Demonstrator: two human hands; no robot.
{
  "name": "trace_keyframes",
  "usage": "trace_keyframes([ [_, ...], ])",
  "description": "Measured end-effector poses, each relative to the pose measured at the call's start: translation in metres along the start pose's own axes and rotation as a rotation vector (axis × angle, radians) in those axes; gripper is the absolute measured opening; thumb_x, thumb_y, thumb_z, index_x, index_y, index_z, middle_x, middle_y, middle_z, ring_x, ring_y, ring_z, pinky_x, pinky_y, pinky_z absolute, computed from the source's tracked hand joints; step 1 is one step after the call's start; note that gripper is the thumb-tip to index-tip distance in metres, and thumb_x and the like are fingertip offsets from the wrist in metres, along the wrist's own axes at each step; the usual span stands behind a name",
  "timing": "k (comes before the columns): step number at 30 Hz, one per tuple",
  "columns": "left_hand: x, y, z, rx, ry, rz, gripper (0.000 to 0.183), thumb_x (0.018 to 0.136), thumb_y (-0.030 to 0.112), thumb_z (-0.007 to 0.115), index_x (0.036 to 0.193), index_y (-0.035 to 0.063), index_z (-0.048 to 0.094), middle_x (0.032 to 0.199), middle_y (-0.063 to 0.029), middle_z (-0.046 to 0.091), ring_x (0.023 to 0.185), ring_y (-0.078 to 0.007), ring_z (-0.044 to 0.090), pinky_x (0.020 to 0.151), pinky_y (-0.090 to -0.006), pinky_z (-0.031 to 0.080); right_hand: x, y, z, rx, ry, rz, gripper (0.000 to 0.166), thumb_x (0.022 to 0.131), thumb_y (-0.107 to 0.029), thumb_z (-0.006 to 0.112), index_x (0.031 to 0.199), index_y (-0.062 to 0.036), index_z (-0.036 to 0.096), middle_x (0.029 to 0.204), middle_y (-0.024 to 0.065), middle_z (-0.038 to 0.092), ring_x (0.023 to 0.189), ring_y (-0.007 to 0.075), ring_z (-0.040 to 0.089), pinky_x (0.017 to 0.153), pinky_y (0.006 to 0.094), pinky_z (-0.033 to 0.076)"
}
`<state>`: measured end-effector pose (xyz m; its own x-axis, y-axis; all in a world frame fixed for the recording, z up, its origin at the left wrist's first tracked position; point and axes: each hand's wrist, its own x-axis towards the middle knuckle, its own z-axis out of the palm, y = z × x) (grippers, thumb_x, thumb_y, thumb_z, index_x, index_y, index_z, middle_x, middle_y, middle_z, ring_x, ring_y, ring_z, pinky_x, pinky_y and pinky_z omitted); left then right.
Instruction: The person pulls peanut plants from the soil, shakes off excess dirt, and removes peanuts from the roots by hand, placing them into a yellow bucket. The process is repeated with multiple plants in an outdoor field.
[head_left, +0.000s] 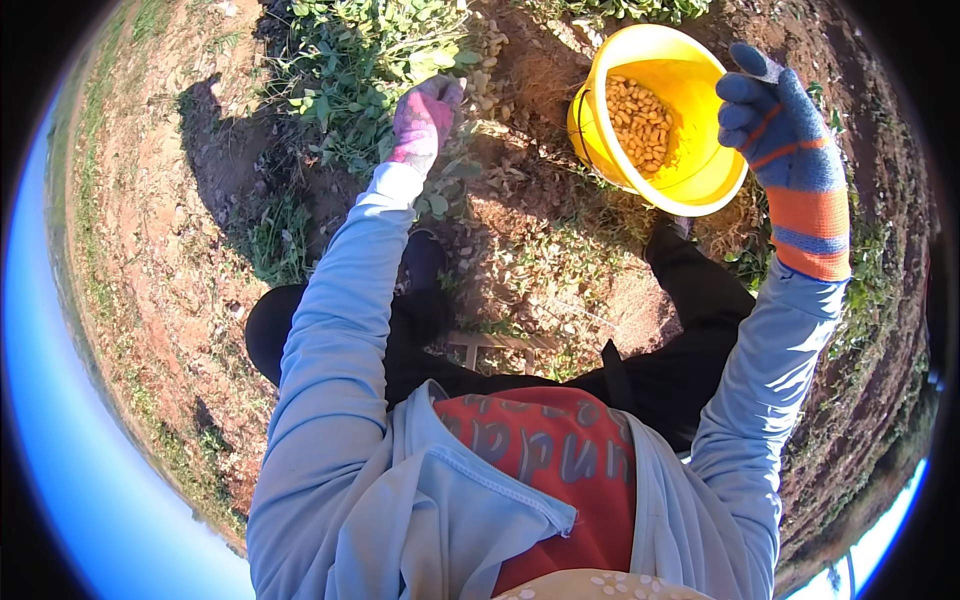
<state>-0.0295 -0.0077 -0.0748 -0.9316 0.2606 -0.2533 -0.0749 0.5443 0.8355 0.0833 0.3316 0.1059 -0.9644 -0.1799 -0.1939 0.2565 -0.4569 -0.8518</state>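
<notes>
My left hand (427, 120), in a pink patterned glove, is curled into a fist at the edge of leafy green peanut plants (337, 82). It appears closed on their stems, though the grip itself is mostly hidden. Peanuts in shells (489, 64) lie just beyond its knuckles, among the roots. Over the right rim of a tilted yellow bucket (705, 157) is my right hand (780, 120), wearing a blue glove with orange stripes. Its fingers are bent and the thumb stands apart, with nothing visible between them. Inside the bucket rests a pile of loose peanuts (637, 124).
Beneath my legs is part of a wooden frame (499, 343). My left shoe (424, 259) stands close below the plants. Dry leaves and reddish soil (517, 217) cover the ground between my feet. More green foliage (630, 9) grows beyond the bucket.
</notes>
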Motion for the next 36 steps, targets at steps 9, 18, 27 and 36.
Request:
trace_keyframes([
  [9, 0.003, -0.100, 0.052, 1.085, -0.194, -0.264, 0.097, 0.064, 0.062, 0.062, 0.133, 0.0066, 0.024, 0.132, -0.0185, 0.036, 0.118, -0.0300, 0.041, 0.094, -0.0494, 0.031, 0.009, 0.009, 0.009, 0.088, -0.051, -0.003, 0.046, 0.093, -0.034, 0.038, 0.121, 0.0019, 0.045, 0.098, 0.0190, 0.060, 0.080, 0.0253, 0.062, 0.068, 0.0319, 0.052],
  [18, 0.076, -0.104, -0.054, 0.125, -0.142, -0.423, 0.038, 0.079, 0.030, 0.057, 0.109, 0.0075, 0.054, 0.107, -0.0095, 0.059, 0.098, -0.0231, 0.056, 0.083, -0.0326, 0.044, 0.009, 0.006, 0.044, -0.023, 0.028, -0.068, 0.040, 0.093, -0.028, 0.039, 0.116, 0.0034, 0.049, 0.092, 0.0159, 0.062, 0.075, 0.0193, 0.062, 0.065, 0.0276, 0.051],
  [27, -0.032, 0.031, -0.134, -1.102, -0.227, -0.330, 0.030, 0.085, 0.024, 0.049, 0.107, 0.0052, 0.054, 0.102, -0.0099, 0.060, 0.092, -0.0211, 0.057, 0.077, -0.0298, 0.045, 0.011, 0.045, 0.098, -0.374, 0.113, 0.096, 0.028, 0.091, -0.023, 0.046, 0.105, -0.0005, 0.056, 0.084, 0.0060, 0.062, 0.072, 0.0110, 0.059, 0.066, 0.0218, 0.047],
  [36, -0.103, 0.075, -0.049, -1.344, -0.311, -0.588, 0.025, 0.092, 0.018, 0.041, 0.106, 0.0028, 0.054, 0.098, -0.0104, 0.061, 0.085, -0.0191, 0.057, 0.071, -0.0271, 0.046, 0.021, 0.115, 0.115, -0.691, -0.065, 0.156, 0.059, 0.083, -0.030, 0.060, 0.127, 0.0002, 0.037, 0.106, 0.0131, 0.056, 0.094, 0.0183, 0.054, 0.081, 0.0292, 0.044],
])
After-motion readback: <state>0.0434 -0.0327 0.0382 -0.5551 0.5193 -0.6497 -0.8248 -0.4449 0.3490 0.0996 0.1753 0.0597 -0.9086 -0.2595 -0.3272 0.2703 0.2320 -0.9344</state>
